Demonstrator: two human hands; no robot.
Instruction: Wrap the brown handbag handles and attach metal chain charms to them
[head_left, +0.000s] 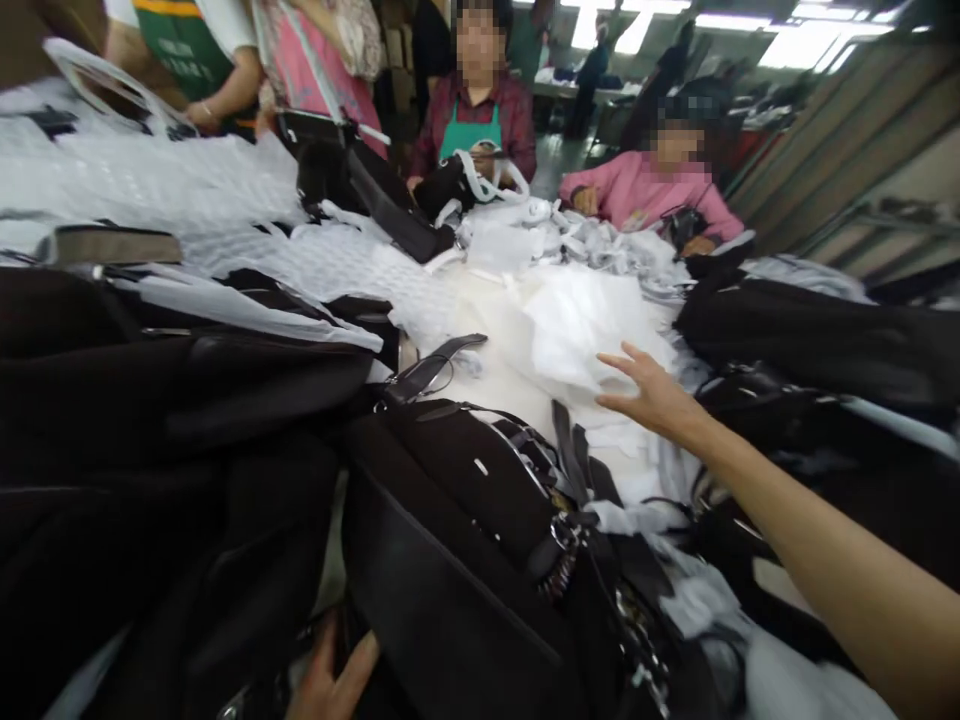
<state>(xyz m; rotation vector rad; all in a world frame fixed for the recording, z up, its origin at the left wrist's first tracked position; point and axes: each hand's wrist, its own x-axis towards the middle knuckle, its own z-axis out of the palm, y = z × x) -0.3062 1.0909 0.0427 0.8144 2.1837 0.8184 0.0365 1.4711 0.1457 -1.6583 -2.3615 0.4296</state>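
Note:
In the head view a black bag (pixel 450 520) with grey straps, metal rings and a zip lies tilted in front of me. My left hand (pixel 334 675) is at its lower left edge, thumb and fingers closed on the dark material; part of this hand is cut off by the frame. My right hand (pixel 649 395) is stretched forward with fingers spread and nothing held in it. Its fingertips are over or just at a stack of thin white foam sheets (pixel 577 325); I cannot tell whether they touch.
More black bags lie at the left (pixel 187 400) and right (pixel 825 340). White bubble wrap (pixel 150 180) covers the back left, and crumpled white wrapping (pixel 570 230) the back. Across the table, co-workers in a green apron (pixel 471 130) and a pink top (pixel 637 185) handle items.

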